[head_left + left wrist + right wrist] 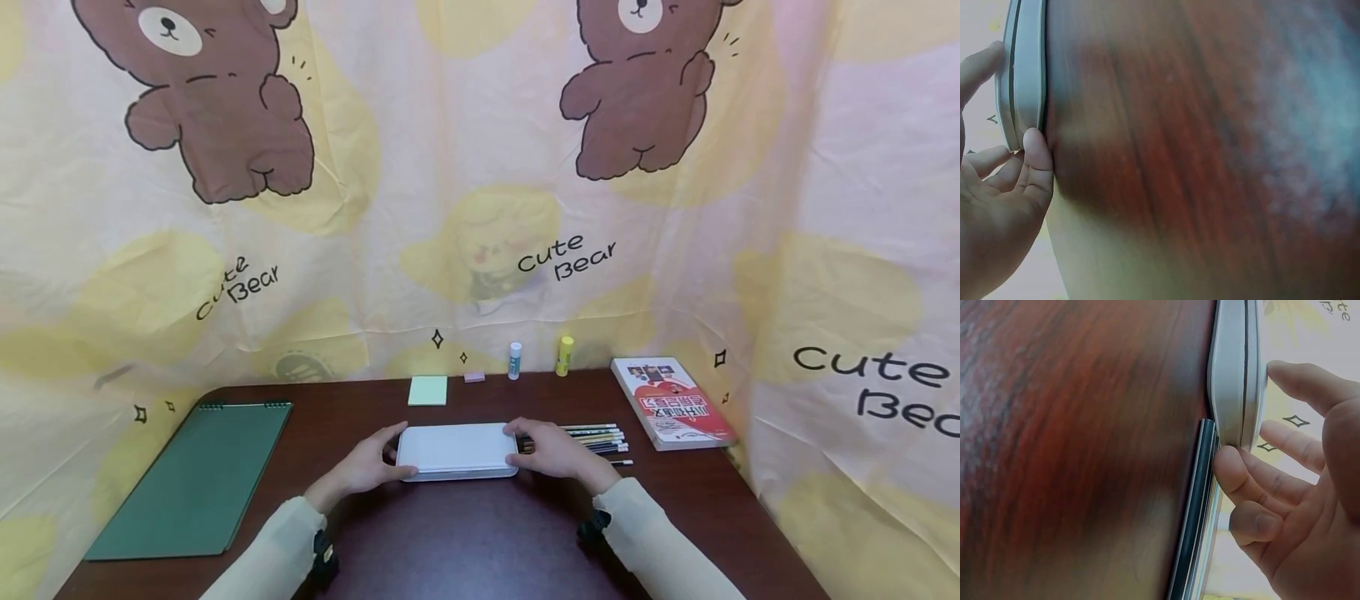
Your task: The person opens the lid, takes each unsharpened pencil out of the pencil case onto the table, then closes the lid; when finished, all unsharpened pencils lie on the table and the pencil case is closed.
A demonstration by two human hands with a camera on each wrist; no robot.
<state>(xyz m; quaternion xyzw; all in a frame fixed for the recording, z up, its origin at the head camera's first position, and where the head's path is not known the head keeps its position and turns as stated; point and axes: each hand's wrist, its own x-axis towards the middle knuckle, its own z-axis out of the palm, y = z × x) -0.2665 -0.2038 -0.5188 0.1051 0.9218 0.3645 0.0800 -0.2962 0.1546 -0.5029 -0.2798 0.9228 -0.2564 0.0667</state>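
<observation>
A white pencil case (457, 448), flat with rounded corners, lies on the dark wooden table in the head view. Its lid is down, and a thin seam runs along its side in both wrist views. My left hand (366, 463) holds its left end, thumb at the near corner and a finger at the far corner. At the right end, my right hand (557, 450) holds it the same way. Several pencils (611, 447) lie just right of the case, partly hidden behind the right hand. In the right wrist view, pencils (1194, 512) reach close to the case's end.
A green spiral pad (191, 479) lies at the left, and a red and white book (675, 404) at the right. Along the back are pale green sticky notes (427, 391), a small pink block (474, 377), a blue-and-white glue stick (514, 361) and a yellow tube (564, 357).
</observation>
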